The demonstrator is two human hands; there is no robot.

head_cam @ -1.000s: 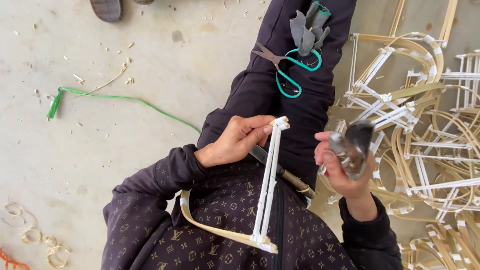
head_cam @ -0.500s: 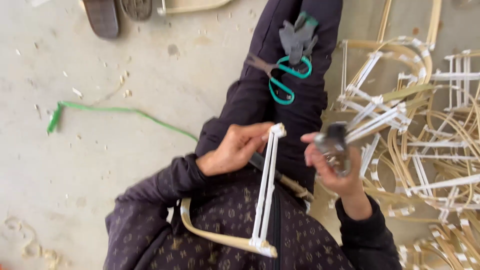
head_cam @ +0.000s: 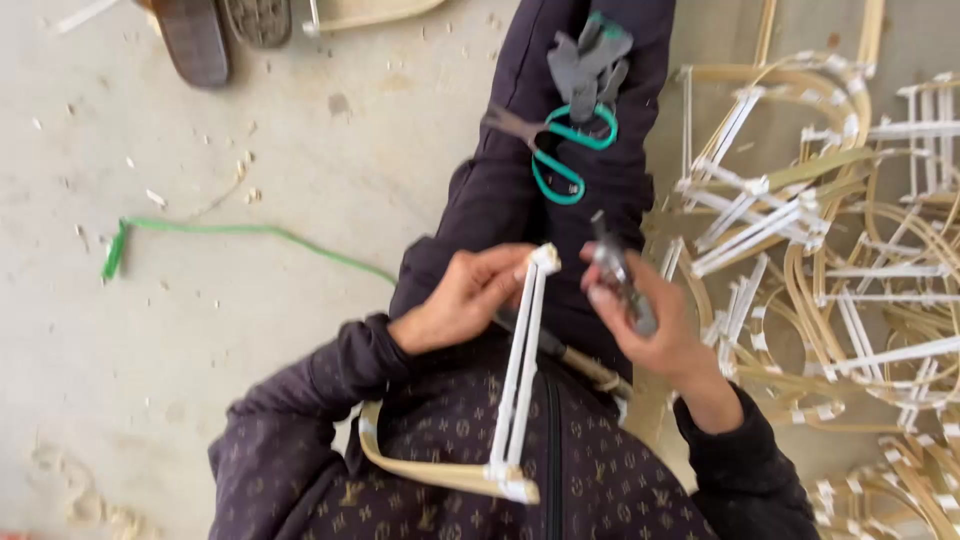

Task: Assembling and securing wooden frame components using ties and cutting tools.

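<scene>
- While we look down over our lap, our left hand (head_cam: 462, 300) pinches the top end of a white-wrapped bamboo strip frame (head_cam: 522, 375), fingers closed round it near the centre of the view.
- Running from that pinch toward 6 o'clock, the frame's two pale sticks meet a curved tan strip (head_cam: 420, 468) low on our patterned dark jacket (head_cam: 450, 440).
- Our right hand (head_cam: 655, 325), just beside the frame's top at 3 o'clock, is curled shut on a small dark metal tool (head_cam: 620, 280); we cannot tell what kind, it is blurred.
- At 12 o'clock, teal-handled scissors (head_cam: 560, 150) lie on our dark trouser leg (head_cam: 560, 200), with grey gloves (head_cam: 590, 55) just above them.
- At 3 o'clock, a heap of finished bamboo frames (head_cam: 830, 250) covers the floor.
- At 9 o'clock, a green cord (head_cam: 230, 232) trails across the concrete floor (head_cam: 200, 350).
- At 11 o'clock, two shoe soles (head_cam: 215, 30) sit at the top edge.
</scene>
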